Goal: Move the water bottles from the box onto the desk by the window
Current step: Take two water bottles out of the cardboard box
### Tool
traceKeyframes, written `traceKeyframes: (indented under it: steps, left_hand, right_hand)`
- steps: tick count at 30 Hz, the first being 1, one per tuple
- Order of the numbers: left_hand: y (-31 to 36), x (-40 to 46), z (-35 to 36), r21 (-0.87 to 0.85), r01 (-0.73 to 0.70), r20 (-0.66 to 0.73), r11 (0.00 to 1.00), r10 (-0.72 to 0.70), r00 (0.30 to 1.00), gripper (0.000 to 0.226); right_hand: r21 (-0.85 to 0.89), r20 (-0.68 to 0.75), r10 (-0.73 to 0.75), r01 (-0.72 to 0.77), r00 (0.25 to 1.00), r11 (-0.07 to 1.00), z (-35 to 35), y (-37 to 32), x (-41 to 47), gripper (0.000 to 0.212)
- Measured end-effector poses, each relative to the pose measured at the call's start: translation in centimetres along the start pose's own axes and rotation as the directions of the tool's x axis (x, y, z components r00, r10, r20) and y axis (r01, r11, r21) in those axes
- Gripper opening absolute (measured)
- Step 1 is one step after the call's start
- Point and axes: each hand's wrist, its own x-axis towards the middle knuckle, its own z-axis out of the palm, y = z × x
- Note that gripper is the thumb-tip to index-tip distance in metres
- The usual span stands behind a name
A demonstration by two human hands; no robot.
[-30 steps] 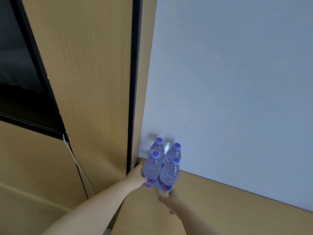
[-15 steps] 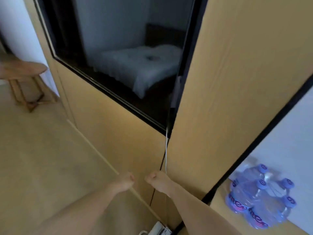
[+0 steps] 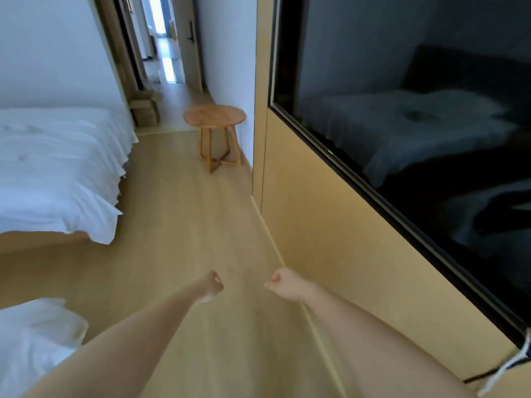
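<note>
bed (image 3: 54, 168) at left, stool (image 3: 215, 117) far down the floor (image 3: 178, 225). left hand (image 3: 211, 285) and right hand (image 3: 283, 284) are clenched and carry nothing, likely heading for more; no bottles or box show. dark screen (image 3: 416, 124) at right.

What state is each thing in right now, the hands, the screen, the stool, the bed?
Left hand: fingers curled, holding nothing.
Right hand: fingers curled, holding nothing.
Screen: dark, showing only reflections.
Stool: upright, top bare.
Bed: covered with a white sheet.
</note>
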Motion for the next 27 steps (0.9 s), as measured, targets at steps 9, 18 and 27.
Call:
traceKeyframes:
  steps: [9, 18, 27]
  left_hand:
    - [-3.1, 12.8, -11.2, -0.069, 0.131, -0.067, 0.989, -0.135, 0.989, 0.027]
    - [-1.5, 25.6, -26.2, -0.186, 0.161, -0.087, 0.969, -0.179, 0.98, 0.036]
    - [-6.3, 40.2, -38.9, -0.215, 0.264, -0.05, 0.94, -0.28, 0.959, 0.027]
  right_hand:
    - [-0.08, 0.061, -0.13, 0.134, 0.99, 0.988, -4.8, -10.9, 16.7, 0.04]
    - [-0.113, 0.17, -0.208, 0.229, 0.963, 0.967, -13.8, -22.8, 33.7, 0.044]
    - [-0.228, 0.241, -0.303, 0.357, 0.922, 0.906, -14.8, -36.2, 50.5, 0.02]
